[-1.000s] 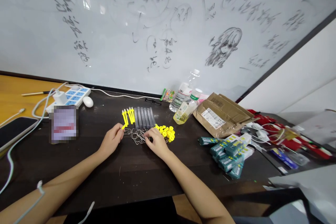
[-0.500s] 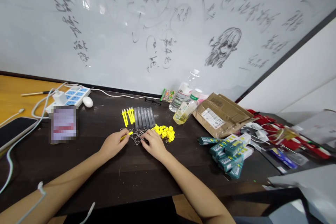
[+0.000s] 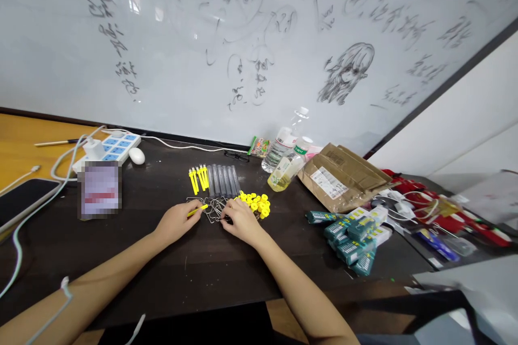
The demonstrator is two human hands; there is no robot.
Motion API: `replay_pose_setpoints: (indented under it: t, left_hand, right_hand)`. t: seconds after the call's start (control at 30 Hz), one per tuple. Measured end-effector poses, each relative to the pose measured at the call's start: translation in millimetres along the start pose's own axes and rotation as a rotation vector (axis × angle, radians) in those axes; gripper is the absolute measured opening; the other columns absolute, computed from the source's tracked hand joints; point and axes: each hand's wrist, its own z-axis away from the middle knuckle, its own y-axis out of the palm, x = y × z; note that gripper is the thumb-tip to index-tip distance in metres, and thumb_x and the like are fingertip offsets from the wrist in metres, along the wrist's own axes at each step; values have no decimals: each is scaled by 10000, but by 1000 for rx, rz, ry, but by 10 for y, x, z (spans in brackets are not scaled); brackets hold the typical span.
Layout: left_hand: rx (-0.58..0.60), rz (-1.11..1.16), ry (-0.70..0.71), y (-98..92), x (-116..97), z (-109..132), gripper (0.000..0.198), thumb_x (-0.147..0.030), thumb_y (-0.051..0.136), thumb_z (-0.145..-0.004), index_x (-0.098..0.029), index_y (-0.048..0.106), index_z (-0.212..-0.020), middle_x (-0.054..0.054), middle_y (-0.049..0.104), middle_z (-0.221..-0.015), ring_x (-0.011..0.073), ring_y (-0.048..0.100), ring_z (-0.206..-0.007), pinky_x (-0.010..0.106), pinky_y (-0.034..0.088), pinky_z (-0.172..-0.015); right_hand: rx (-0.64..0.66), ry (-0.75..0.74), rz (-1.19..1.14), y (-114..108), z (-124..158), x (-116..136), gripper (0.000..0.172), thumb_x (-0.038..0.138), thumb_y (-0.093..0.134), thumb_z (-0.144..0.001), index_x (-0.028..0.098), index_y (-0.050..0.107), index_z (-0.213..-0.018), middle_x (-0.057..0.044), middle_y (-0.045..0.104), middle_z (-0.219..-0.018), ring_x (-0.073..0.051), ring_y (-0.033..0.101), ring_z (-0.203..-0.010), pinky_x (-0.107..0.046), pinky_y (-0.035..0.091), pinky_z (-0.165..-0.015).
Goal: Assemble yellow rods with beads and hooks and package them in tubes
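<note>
My left hand (image 3: 178, 222) is closed on a slim yellow plastic piece (image 3: 198, 210), whose tip points right over a loose heap of bent metal wires (image 3: 214, 209). At the right side of that heap is my right hand (image 3: 240, 221), fingers curled down and pressed together; whatever they grip is hidden. Just beyond it lies a cluster of small yellow caps (image 3: 259, 205). Behind the wires, several clear plastic tubes (image 3: 223, 181) lie side by side. To their left is a row of yellow pieces with pale tips (image 3: 198, 179).
Bottles (image 3: 283, 167), a cardboard parcel (image 3: 335, 178) and several green boxes (image 3: 356, 240) stand or lie on the right. A power strip (image 3: 115, 153), a white mouse (image 3: 137, 156) and a phone (image 3: 28, 202) are on the left. A whiteboard (image 3: 170, 86) rises behind the dark table (image 3: 202, 269).
The yellow piece in my left hand has shifted slightly right and its tip shows more. My right hand's fingers have drawn in closer over the wires. The whole view has shifted a little.
</note>
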Motion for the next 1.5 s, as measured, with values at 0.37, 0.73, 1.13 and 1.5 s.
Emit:
replay_pose_setpoints:
  t: [0.37,0.73,1.13,1.5]
  left_hand:
    - [128,-46,243,30,29,20,271,-349,360,-925,-221,599,-952,15,646,-877,155,597,-786,239,406,-708]
    - [127,-143,322,41,27,23,260,-310,368,-920,-228,610,-968,37,654,-910,188,578,-866,287,422,-769]
    - [125,-146,308,-8,-45,37,255,-309,344,-936,-219,581,-967,35,616,-961,168,587,-886,254,429,-755]
    - [163,-150,278,20,-62,48,302,-347,322,-944,-214,589,-995,46,649,-916,182,598,-859,282,425,-769]
  right_hand:
    - [135,55,-11,-71,16,53,97,173,645,-707,177,567,-764,-9,529,-803,-169,470,-842,-277,318,-750]
    - [274,125,-49,-231,29,81,55,140,612,-716,185,644,-716,2,638,-704,-146,566,-705,-253,299,-657]
    - [326,124,-46,-284,78,103,82,157,592,-748,185,643,-806,15,615,-613,-121,549,-576,-222,269,-552]
    - [337,106,-140,-212,93,71,50,166,565,-785,196,590,-815,37,554,-612,-104,500,-567,-209,257,-541]
